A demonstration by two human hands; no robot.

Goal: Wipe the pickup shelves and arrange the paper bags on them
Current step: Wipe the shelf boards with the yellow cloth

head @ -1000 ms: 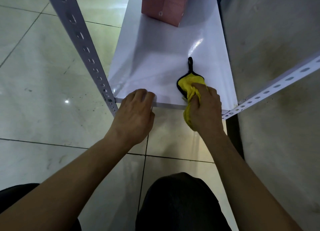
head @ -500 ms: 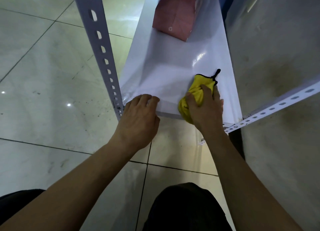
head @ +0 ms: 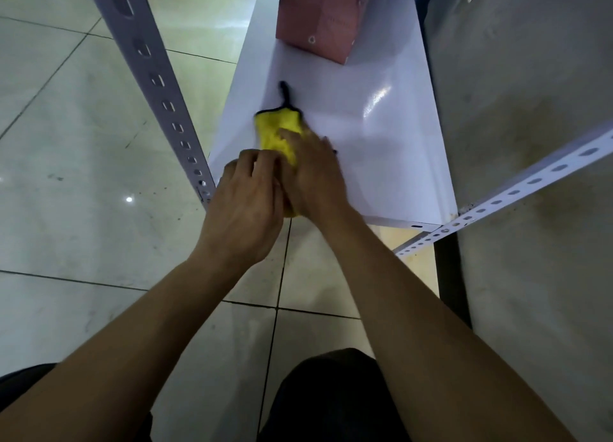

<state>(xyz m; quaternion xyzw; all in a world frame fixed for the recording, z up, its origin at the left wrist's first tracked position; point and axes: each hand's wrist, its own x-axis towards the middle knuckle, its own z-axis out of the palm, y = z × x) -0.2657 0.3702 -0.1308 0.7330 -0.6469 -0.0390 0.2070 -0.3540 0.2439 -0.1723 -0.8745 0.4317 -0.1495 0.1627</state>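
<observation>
Head view: cloth (head: 277,133) near shelf (head: 381,163) edge.

Pink paper bag (head: 326,17) top cut off

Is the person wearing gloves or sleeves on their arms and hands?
No gloves and no sleeves show. The left hand and right hand are bare, and both forearms are uncovered to the picture's edge. No rings, watch or bracelets are visible.
</observation>
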